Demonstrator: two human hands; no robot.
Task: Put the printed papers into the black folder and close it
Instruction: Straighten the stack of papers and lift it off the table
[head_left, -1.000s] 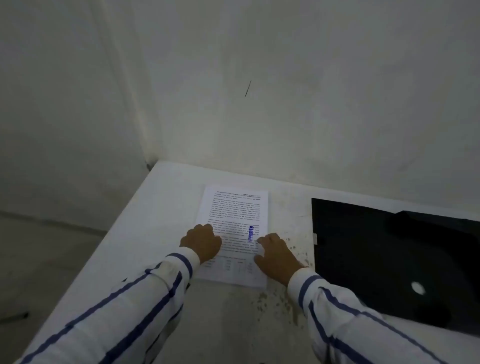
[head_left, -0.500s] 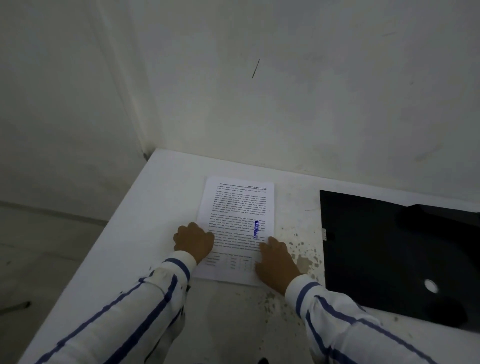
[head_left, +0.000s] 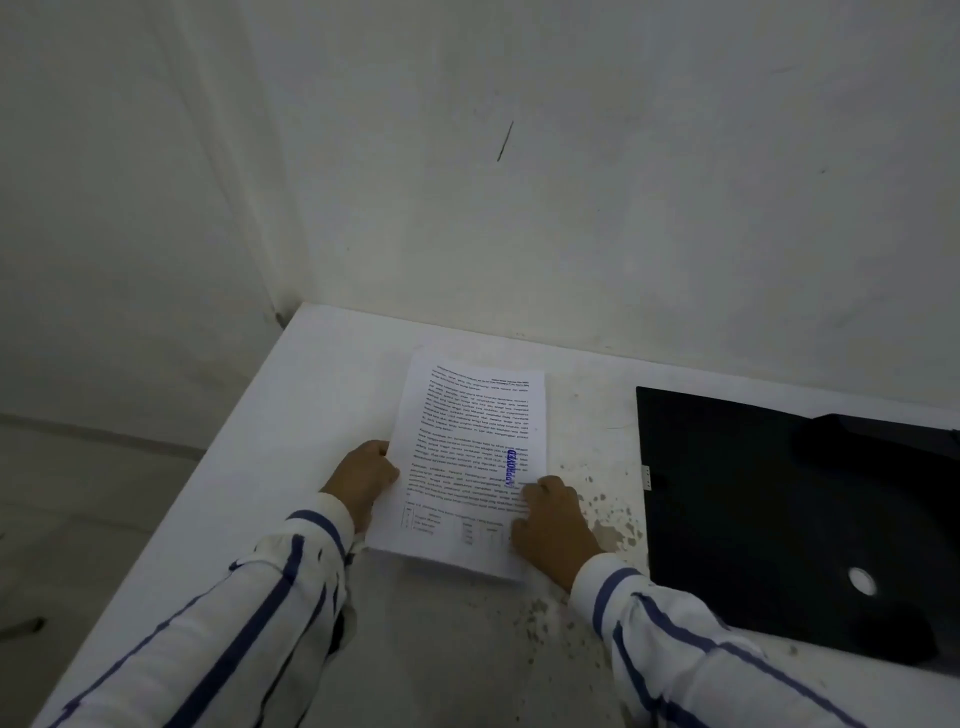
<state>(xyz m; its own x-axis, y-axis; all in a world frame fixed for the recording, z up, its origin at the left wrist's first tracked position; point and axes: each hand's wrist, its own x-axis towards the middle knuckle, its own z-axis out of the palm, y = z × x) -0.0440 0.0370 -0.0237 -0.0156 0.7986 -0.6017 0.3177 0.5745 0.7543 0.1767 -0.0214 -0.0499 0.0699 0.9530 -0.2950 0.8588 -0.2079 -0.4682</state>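
Two hands flank printed papers (head_left: 467, 457): left hand (head_left: 363, 480) fingers curled gripping edge; right hand (head_left: 553, 522) fingers apparently pressing sheet flat.

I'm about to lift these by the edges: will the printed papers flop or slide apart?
Probably floppy: the papers look like a thin stack of loose sheets, so they may sag between the left hand and right hand. No clip or staple shows, so sheets could fan apart. Likely light, sliding easily on the smooth table.
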